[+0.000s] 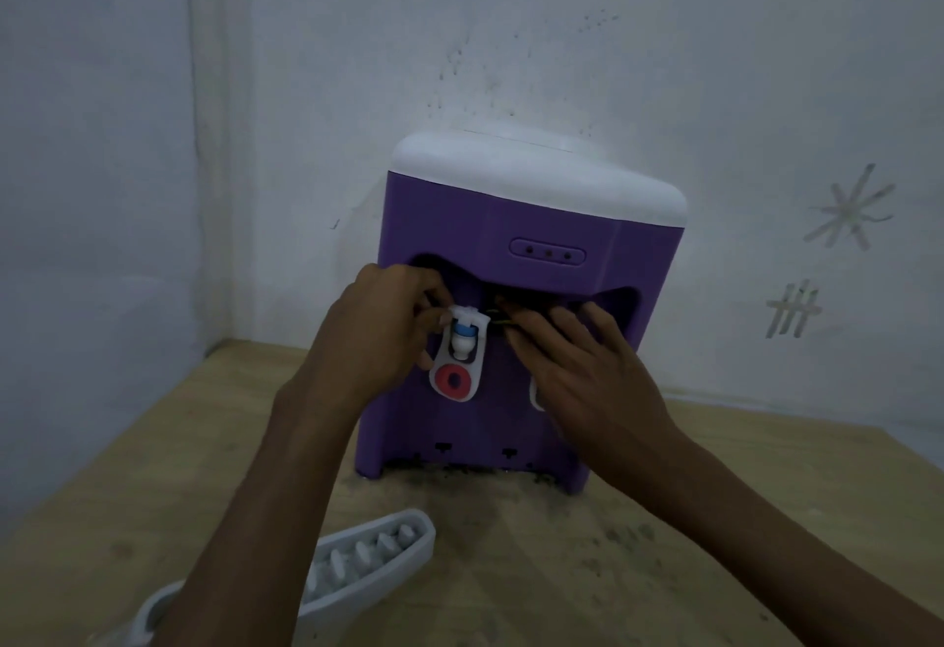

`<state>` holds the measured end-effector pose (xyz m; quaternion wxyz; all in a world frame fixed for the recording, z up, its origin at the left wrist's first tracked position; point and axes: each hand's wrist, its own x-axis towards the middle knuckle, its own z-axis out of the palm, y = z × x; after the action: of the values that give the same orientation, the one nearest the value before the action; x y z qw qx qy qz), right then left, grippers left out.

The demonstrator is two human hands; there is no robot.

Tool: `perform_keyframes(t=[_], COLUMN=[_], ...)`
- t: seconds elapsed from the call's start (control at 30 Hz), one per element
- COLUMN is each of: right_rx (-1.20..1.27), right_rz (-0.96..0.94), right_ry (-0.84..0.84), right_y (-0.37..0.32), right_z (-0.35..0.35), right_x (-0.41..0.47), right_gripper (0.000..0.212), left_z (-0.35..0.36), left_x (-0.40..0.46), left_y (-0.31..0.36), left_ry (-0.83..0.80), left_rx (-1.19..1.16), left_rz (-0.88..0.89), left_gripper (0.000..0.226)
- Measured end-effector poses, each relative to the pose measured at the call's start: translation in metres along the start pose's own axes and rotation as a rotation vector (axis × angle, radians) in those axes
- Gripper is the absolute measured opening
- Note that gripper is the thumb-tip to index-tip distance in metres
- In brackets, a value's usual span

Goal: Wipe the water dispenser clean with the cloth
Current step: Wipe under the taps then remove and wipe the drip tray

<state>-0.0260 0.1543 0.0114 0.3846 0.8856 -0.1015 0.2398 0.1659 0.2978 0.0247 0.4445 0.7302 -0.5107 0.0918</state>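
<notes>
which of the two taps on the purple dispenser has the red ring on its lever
The white tap with the red ring, held by the left hand; the other is hidden behind the right hand.

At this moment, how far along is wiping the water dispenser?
Done: the white drip tray is off and lies on the table. In hand: the left hand grips the white tap while the right hand reaches into the recess of the water dispenser; a cloth isn't clearly visible. Left: dirt specks around the base.

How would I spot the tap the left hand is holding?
Find the purple water dispenser with a white top, standing on the wooden table. In its front recess, the left hand holds a white tap. Unlike anything nearby, it has a blue collar and a red-ringed paddle below.
</notes>
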Motion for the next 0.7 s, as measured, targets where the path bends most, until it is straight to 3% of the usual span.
perform_keyframes(t=[0.23, 0.5, 0.7], right_rx=[0.092, 0.076, 0.154], right_rz=[-0.173, -0.035, -0.087], right_ry=[-0.127, -0.048, -0.027], right_y=[0.014, 0.008, 0.006], right_z=[-0.011, -0.006, -0.006], right_x=[0.022, 0.006, 0.019], right_gripper=[0.069, 0.061, 0.071], left_z=[0.000, -0.004, -0.003], left_x=[0.002, -0.002, -0.001], left_y=[-0.001, 0.000, 0.001], left_ry=[-0.001, -0.014, -0.022], left_rx=[-0.028, -0.057, -0.107], left_rz=[-0.019, 0.003, -0.003], left_gripper=[0.004, 0.005, 0.005])
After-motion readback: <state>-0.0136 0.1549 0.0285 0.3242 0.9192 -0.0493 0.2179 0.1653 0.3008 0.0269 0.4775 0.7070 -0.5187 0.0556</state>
